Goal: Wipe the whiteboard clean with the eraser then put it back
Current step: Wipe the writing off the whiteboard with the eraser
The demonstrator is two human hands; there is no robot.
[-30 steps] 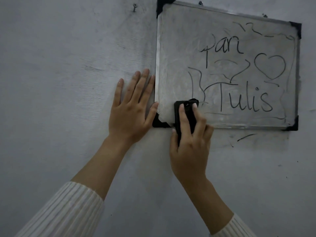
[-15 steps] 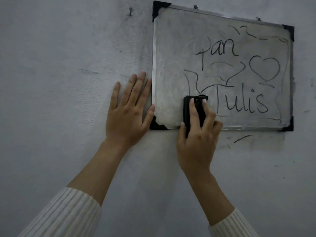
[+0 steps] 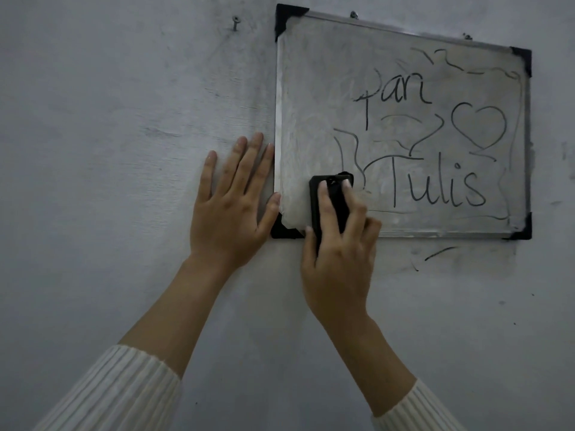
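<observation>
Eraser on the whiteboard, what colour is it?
The eraser is black, seen best in the head view.

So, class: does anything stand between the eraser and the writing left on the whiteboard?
Nothing visible does. The right hand holds the eraser at the whiteboard's lower left; only board surface separates it from the word Tulis. The left hand lies beside the board.

I see the whiteboard point(image 3: 311, 104) on the wall point(image 3: 109, 135). My left hand point(image 3: 230, 213) lies flat just left of it, and my right hand point(image 3: 339, 262) holds the eraser point(image 3: 315, 203) on its lower-left corner.
</observation>
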